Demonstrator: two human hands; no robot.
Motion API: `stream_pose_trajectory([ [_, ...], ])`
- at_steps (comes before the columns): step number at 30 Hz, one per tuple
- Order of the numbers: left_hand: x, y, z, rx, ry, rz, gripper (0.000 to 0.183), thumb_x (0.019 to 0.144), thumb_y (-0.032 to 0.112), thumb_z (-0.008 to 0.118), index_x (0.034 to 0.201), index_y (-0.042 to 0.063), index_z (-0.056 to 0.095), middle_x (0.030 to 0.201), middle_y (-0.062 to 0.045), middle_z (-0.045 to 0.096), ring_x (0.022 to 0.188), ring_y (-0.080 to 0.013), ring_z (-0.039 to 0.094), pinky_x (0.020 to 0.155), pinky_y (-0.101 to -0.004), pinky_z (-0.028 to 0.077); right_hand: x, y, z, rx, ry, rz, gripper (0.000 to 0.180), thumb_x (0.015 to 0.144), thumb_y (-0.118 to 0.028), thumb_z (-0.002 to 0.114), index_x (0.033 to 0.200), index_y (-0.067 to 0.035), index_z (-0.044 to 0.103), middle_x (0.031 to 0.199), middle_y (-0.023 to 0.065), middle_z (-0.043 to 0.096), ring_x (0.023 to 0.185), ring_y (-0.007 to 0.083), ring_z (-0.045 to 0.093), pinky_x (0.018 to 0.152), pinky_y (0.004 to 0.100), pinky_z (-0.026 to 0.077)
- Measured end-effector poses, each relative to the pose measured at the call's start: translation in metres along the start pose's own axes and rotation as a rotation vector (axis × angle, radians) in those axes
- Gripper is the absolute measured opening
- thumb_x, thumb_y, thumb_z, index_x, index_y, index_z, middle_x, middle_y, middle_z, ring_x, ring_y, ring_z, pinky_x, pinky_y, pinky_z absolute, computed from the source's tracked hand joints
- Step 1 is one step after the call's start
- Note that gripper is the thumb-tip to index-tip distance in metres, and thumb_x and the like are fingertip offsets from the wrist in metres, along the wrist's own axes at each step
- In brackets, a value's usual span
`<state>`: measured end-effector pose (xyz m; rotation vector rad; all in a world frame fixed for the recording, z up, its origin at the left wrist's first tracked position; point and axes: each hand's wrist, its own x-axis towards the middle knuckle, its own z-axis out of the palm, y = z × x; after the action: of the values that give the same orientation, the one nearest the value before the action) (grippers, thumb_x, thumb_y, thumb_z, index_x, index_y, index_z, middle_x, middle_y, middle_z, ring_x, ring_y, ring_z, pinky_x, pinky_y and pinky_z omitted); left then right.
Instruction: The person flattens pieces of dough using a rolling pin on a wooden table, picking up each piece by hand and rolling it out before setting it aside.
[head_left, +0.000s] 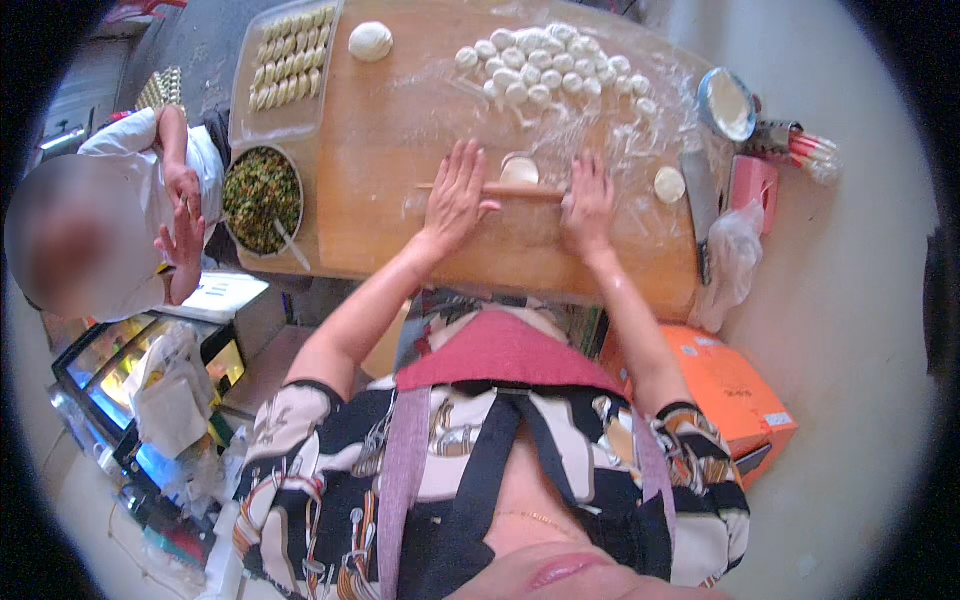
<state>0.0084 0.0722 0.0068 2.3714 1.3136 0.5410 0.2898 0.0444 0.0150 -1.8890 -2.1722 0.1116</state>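
A thin wooden rolling pin lies crosswise on the wooden table under both my palms. My left hand rests flat over its left part, fingers extended, thumb pointing inward. My right hand presses on its right end, which the hand hides. Against the pin's far side, between my hands, is a small flattened round of dough. One rolled dough wrapper lies to the right. Many floured dough pieces are grouped farther back. A large dough ball sits at the back left.
A bowl of chopped filling with a spoon and a plastic tray of dumplings stand left, beside a seated person. Along the right edge are a cleaver, a blue-rimmed bowl of flour and a plastic bag.
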Motion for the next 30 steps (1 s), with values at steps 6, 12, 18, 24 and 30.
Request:
stream_pose_trajectory([
  [6,0.071,-0.018,-0.006,0.08,0.184,-0.093,0.095,0.091,0.053,0.059,0.154,-0.011,0.028,0.164,-0.029,0.022,0.154,-0.0455,0.018,0.124,-0.0573,0.018,0.07,0.012,-0.003,0.017,0.079,0.007,0.057,0.096,-0.017,0.045,0.151,-0.002,0.044,0.162,0.0198,0.036,0.15,0.0377,0.033,0.121,0.055,0.024],
  [12,0.068,-0.009,-0.004,0.124,0.106,-0.253,0.089,0.092,0.036,0.067,0.155,-0.01,0.026,0.164,-0.029,0.023,0.154,-0.0437,0.02,0.123,-0.0577,0.019,0.022,-0.007,0.007,0.054,0.041,0.114,0.059,0.097,-0.019,0.046,0.154,-0.002,0.04,0.163,0.023,0.032,0.153,0.0394,0.027,0.122,0.0581,0.019],
  [18,0.029,0.004,0.003,0.041,0.131,-0.084,0.093,0.092,0.042,0.066,0.157,-0.008,0.022,0.164,-0.028,0.025,0.154,-0.0427,0.02,0.122,-0.0584,0.023,-0.016,0.001,-0.006,-0.031,-0.092,-0.017,0.058,0.099,-0.024,0.05,0.152,-0.001,0.042,0.162,0.0227,0.034,0.151,0.0396,0.029,0.122,0.0549,0.024],
  [24,0.07,0.013,-0.016,0.034,0.153,-0.196,0.083,0.089,0.029,0.071,0.156,-0.002,0.032,0.164,-0.022,0.029,0.153,-0.0402,0.025,0.121,-0.0574,0.023,0.045,-0.002,-0.008,0.089,0.033,0.091,0.054,0.1,-0.024,0.048,0.151,-0.007,0.042,0.163,0.0166,0.035,0.153,0.0372,0.026,0.123,0.0537,0.021],
  [30,-0.042,0.034,-0.022,-0.094,0.046,-0.091,0.052,0.088,0.017,0.07,0.138,0.012,0.056,0.16,-0.013,0.042,0.151,-0.0323,0.034,0.12,-0.0532,0.027,0.043,-0.068,-0.031,0.207,0.05,0.278,0.033,0.088,-0.022,0.073,0.117,-0.008,0.065,0.123,0.0121,0.058,0.115,0.0333,0.053,0.101,0.0495,0.042],
])
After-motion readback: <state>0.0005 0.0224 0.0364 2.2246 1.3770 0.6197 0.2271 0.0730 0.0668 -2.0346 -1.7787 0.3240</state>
